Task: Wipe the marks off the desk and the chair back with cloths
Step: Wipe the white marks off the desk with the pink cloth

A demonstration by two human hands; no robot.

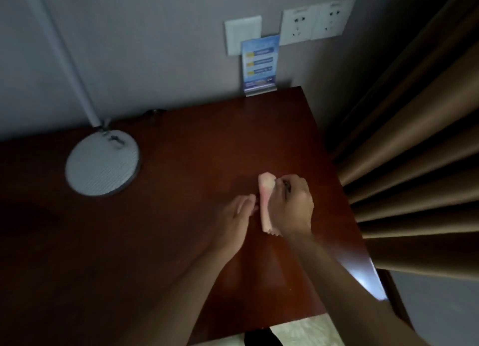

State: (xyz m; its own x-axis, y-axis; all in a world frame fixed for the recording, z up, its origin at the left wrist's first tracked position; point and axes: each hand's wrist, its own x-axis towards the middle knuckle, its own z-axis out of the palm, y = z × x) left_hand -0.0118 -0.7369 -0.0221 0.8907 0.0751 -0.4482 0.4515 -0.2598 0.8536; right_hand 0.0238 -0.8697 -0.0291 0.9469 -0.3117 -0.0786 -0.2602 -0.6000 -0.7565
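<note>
Right hand [290,205] — fingers curled round a folded pink cloth [265,203], pressed to the dark wooden desk [155,242] near its right edge. Left hand [237,216] — loosely extended, holding nothing, just beside the cloth. Progress, judged: desk wiping under way; marks indiscernible in dim light, chair back out of view, presumably outstanding.

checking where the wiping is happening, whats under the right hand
A folded pink cloth lies under the right hand, resting on the dark wooden desk. Its ends stick out beyond the fingers and wrist. The middle of the cloth and any marks beneath it are covered.

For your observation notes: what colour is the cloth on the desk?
Pale pink cloth, gripped by the right hand; head view.
</note>
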